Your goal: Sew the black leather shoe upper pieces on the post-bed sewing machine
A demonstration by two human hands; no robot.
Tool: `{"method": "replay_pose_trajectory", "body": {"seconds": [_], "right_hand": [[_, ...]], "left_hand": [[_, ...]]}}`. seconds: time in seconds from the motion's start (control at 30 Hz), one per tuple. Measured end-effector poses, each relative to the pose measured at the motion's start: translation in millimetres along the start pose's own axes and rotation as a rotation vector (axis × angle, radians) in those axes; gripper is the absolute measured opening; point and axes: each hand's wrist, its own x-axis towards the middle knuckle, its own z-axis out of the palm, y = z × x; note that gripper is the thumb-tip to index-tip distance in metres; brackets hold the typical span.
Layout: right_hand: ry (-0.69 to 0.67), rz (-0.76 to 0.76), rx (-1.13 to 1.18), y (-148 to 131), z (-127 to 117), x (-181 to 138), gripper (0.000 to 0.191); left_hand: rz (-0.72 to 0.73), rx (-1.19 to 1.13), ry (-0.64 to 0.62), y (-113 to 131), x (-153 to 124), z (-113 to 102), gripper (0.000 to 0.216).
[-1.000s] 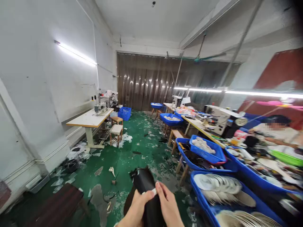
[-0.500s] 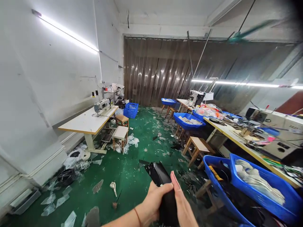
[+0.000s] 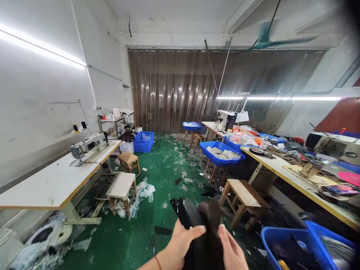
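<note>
At the bottom centre, my left hand (image 3: 181,245) is closed round a stack of black cut pieces (image 3: 197,219), thumb pressed on top. My right hand (image 3: 232,251) rests against the right side of the same stack, fingers stretched along it. The upper right edge of the stack is blurred. Both hands are held out in front of me above the green floor (image 3: 163,176).
A white sewing table (image 3: 56,183) with a sewing machine (image 3: 87,144) stands on the left, two small stools (image 3: 122,187) beside it. On the right are a wooden stool (image 3: 242,191), a long worktable (image 3: 295,176) and blue tubs (image 3: 222,153). Scraps litter the floor.
The view has advanced down the aisle; the left table and stools are closer. The blue tubs on the right have slid out of view. Both hands still hold the black stack.
</note>
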Motion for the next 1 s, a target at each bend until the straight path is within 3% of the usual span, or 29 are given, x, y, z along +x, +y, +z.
{"method": "replay_pose_trajectory", "body": {"seconds": [0.07, 0.13, 0.2, 0.3, 0.5, 0.6, 0.73, 0.83, 1.0], "right_hand": [[-0.06, -0.173, -0.043, -6, 10, 37, 0.071], [-0.157, -0.296, -0.081, -13, 14, 74, 0.071], [-0.161, -0.213, -0.077, -20, 10, 116, 0.071], [-0.036, -0.02, -0.039, -26, -6, 185, 0.07], [0.173, 0.058, 0.012, -25, -40, 308, 0.07], [0.282, 0.02, -0.026, -32, -45, 363, 0.072], [0.341, -0.171, -0.148, -49, -34, 437, 0.073], [0.313, -0.243, -0.165, -67, -35, 489, 0.072], [0.344, -0.028, 0.022, -93, -60, 564, 0.063]], "left_hand": [[0.044, -0.009, -0.022, 4, 47, 12, 0.071], [-0.005, -0.035, -0.015, 4, 89, 22, 0.067], [-0.12, -0.037, 0.012, 3, 127, 34, 0.061], [-0.204, -0.01, -0.014, 2, 182, 52, 0.062], [-0.269, 0.043, -0.189, 7, 306, 88, 0.071], [-0.166, 0.049, -0.279, 16, 377, 113, 0.074], [-0.07, 0.048, -0.417, 27, 465, 149, 0.064], [-0.199, 0.06, -0.396, 29, 517, 169, 0.063], [-0.451, 0.094, -0.372, 17, 590, 187, 0.068]]}}
